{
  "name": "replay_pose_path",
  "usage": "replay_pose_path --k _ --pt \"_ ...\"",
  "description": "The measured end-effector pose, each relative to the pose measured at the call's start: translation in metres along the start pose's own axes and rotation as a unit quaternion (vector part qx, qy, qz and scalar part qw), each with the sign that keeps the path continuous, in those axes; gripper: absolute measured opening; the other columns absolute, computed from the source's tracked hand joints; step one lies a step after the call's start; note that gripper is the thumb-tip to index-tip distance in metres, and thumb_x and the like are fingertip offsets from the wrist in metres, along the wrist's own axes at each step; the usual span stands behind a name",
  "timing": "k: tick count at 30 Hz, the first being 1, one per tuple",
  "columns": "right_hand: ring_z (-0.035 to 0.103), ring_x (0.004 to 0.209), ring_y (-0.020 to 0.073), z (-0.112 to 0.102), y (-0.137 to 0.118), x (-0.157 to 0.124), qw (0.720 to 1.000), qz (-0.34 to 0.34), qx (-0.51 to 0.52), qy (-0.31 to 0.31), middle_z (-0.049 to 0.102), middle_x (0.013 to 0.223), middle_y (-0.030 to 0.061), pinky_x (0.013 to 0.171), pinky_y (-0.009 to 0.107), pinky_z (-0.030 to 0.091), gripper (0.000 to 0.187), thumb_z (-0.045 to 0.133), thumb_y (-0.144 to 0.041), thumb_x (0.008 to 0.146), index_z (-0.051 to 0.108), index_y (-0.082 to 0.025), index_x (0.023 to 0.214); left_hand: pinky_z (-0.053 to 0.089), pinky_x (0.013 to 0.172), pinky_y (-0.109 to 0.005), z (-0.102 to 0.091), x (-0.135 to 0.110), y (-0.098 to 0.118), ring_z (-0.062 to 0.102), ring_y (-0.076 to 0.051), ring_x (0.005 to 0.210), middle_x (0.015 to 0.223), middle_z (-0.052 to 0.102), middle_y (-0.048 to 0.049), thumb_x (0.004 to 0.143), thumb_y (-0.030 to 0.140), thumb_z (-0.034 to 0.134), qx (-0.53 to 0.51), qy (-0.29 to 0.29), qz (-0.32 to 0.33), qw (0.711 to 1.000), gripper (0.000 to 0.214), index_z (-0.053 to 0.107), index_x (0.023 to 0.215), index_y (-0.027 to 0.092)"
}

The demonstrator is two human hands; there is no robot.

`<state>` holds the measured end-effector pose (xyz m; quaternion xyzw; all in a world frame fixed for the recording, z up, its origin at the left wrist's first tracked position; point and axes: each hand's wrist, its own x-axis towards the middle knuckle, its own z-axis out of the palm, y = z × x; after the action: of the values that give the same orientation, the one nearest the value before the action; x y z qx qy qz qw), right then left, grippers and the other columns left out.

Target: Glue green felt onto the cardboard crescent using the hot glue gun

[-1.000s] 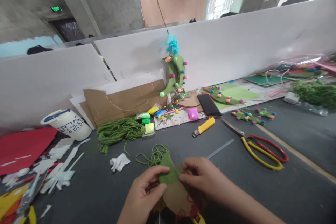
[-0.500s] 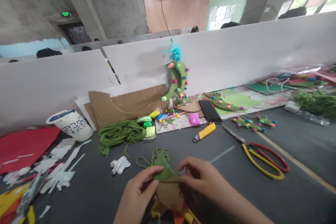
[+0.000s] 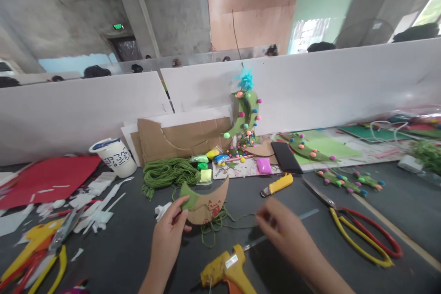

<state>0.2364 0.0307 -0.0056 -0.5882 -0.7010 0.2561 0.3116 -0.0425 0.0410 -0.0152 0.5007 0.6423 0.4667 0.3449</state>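
Two hands sit well apart over the dark table (image 3: 120, 248). Your left hand (image 3: 168, 236) pinches a brown cardboard crescent (image 3: 210, 202) with fuzzy green felt on its left tip. Your right hand (image 3: 285, 234) blurs beside thin green yarn (image 3: 220, 226), and you cannot tell its grip.

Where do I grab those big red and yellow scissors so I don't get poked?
Take the scissors by the red and yellow handle loops, coming in from the near right. They lie flat with the blades together, pointing away to the far left, so the loops are the safe end for your fingers.
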Motion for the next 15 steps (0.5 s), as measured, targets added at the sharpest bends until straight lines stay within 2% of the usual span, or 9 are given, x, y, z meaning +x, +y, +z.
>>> replay_pose_path --k 2,4,5,7,9,12,14,15 --pt "0.058 0.057 0.0207 0.017 -0.012 -0.014 0.986 0.021 -0.073 -0.148 0.064 0.061 0.0047 0.052 0.029 0.038 0.026 0.056 -0.041 0.079 0.061 -0.021 0.062 0.056 0.054 -0.029 0.001 0.001 -0.002 0.065 -0.017 0.051 0.071 0.067 0.0027 0.076 0.039 0.062 -0.002 0.004 0.005 1.0 0.039 0.066 0.109 0.019" --pt "0.062 0.058 0.026 0.034 -0.019 -0.025 0.963 0.025 -0.117 -0.242 0.069 0.067 0.0113 0.05 0.03 0.038 0.035 0.067 -0.052 0.067 0.067 -0.018 0.067 0.056 0.054 -0.029 0.001 0.002 -0.002 0.065 -0.017 0.05 0.066 0.065 0.0042 0.075 0.038 0.063 -0.005 0.006 0.009 1.0 0.037 0.067 0.107 0.019" --pt "0.064 0.062 0.0289 0.04 -0.021 -0.028 0.962 0.026 -0.122 -0.244 0.07 0.076 0.0156 0.051 0.031 0.038 0.038 0.068 -0.052 0.065 0.069 -0.015 0.074 0.056 0.054 -0.028 0.001 0.001 -0.001 0.065 -0.017 0.05 0.064 0.064 0.0048 0.075 0.038 0.063 -0.007 0.008 0.011 1.0 0.036 0.068 0.105 0.019" --pt "0.064 0.062 0.0292 0.048 -0.022 -0.031 0.96 0.02 -0.114 -0.253 0.071 0.078 0.0166 0.05 0.03 0.038 0.037 0.068 -0.049 0.066 0.07 -0.015 0.079 0.055 0.053 -0.027 0.001 0.001 0.001 0.065 -0.017 0.049 0.061 0.063 0.0053 0.074 0.037 0.064 -0.01 0.012 0.013 1.0 0.035 0.069 0.103 0.019" --pt "0.062 0.058 0.024 0.047 -0.02 -0.03 0.961 0.022 -0.077 -0.264 0.07 0.072 0.0114 0.049 0.028 0.036 0.028 0.065 -0.044 0.069 0.069 -0.017 0.075 0.055 0.052 -0.026 0.001 0.0 0.004 0.064 -0.016 0.048 0.064 0.065 0.0046 0.073 0.037 0.065 -0.013 0.016 0.015 1.0 0.035 0.07 0.102 0.019" --pt "0.052 0.052 0.0158 0.039 -0.017 -0.025 0.956 0.062 0.014 -0.285 0.061 0.059 0.002 0.046 0.024 0.029 0.015 0.063 -0.034 0.067 0.064 -0.019 0.067 0.055 0.052 -0.026 -0.001 0.0 0.007 0.065 -0.016 0.05 0.067 0.067 0.0034 0.072 0.037 0.065 -0.02 0.021 0.016 0.999 0.035 0.07 0.101 0.019" --pt "0.048 0.051 0.0129 0.035 -0.016 -0.021 0.947 0.109 0.117 -0.277 0.055 0.056 -0.0023 0.047 0.022 0.028 0.006 0.061 -0.023 0.061 0.061 -0.018 0.065 0.056 0.052 -0.026 -0.002 0.0 0.008 0.065 -0.016 0.052 0.072 0.07 0.0022 0.072 0.037 0.065 -0.024 0.022 0.016 0.999 0.034 0.07 0.101 0.02" --pt "0.047 0.052 0.0121 0.034 -0.016 -0.019 0.935 0.129 0.183 -0.273 0.053 0.056 -0.0039 0.049 0.022 0.029 0.009 0.059 -0.02 0.058 0.06 -0.018 0.067 0.056 0.053 -0.026 -0.002 0.0 0.009 0.064 -0.016 0.052 0.075 0.071 0.0014 0.072 0.037 0.065 -0.026 0.022 0.016 0.999 0.034 0.07 0.101 0.02"
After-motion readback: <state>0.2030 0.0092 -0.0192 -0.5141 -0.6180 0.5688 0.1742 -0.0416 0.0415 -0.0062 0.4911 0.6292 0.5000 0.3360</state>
